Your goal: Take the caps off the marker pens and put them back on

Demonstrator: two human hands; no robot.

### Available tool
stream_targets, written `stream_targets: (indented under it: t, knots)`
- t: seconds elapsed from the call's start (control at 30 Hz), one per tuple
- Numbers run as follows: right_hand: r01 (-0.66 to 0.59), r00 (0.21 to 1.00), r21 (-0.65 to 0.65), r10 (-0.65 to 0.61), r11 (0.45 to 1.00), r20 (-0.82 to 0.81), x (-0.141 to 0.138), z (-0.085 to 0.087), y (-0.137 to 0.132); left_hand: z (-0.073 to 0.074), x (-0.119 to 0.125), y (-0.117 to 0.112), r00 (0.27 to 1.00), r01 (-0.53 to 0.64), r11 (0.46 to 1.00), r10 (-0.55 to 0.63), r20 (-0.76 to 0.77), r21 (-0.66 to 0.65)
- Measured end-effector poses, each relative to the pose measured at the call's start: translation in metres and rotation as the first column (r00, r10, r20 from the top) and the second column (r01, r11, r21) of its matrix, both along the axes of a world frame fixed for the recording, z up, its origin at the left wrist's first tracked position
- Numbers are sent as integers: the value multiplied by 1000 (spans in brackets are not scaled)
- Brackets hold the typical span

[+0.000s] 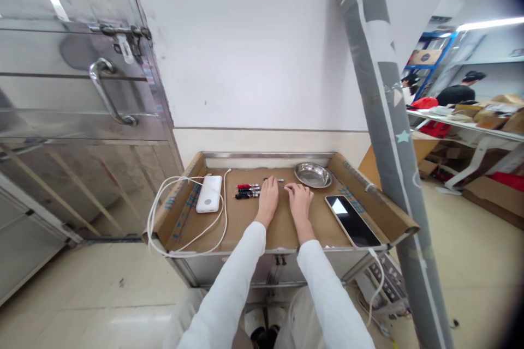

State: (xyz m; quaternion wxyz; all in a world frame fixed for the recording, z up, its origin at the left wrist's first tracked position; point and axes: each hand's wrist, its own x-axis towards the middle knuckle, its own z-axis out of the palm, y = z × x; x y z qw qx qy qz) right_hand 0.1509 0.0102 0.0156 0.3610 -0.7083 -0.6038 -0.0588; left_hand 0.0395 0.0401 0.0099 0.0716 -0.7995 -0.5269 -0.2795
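On the cardboard-lined cabinet top, my left hand [269, 196] lies over a marker pen [280, 180], whose narrow end sticks out to the right of the fingers. The rest of that pen is mostly covered by the hand. Just to the right, my right hand [299, 198] is closed in a pinch, its fingertips pointing left; whatever is between them is too small to name. Beside my left hand lie several markers in a stack of rows, a red marker [246, 186] at the back and black markers [245, 195] in front. A shiny metal dish [313, 175] stands behind my right hand.
A white power bank [209, 194] with a looping white cable [152, 218] lies at the left. A phone [352, 222] rests at the right. Raised cardboard edges [368, 188] border the top. A long grey wrapped roll [388, 98] leans at the right. People are at work far off.
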Motion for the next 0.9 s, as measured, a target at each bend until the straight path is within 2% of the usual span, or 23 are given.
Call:
stream_targets:
  t: [0.1, 0.2, 0.3, 0.43, 0.53, 0.63, 0.9]
  knots:
    - [15, 998, 45, -12, 999, -55, 2, 1, -3, -2, 6, 11, 998, -12, 999, 15, -67, 34]
    - [-15, 995, 86, 23, 996, -99, 1, 1, -5, -1, 7, 13, 991, 35, 999, -31, -130, 29]
    - [-54, 990, 130, 70, 990, -125, 1, 1, -4, 0, 4, 5, 977, 133, 991, -130, -171, 8]
    - [-82, 981, 179, 111, 980, -159, 1, -1, -5, 1, -7, -14, 968, 214, 977, -213, -135, -8]
    - [-84, 978, 206, 121, 975, -173, 0, -1, -10, 4, -18, -26, 995, 93, 995, -94, 16, 44]
    - [-119, 979, 225, 153, 967, -137, -4, 1, -17, 8, -29, -34, 992, -27, 996, 17, 121, 83]
    - [-225, 973, 251, 228, 941, 20, -14, 2, -21, 12, -31, -45, 991, -47, 985, 26, 131, 165]
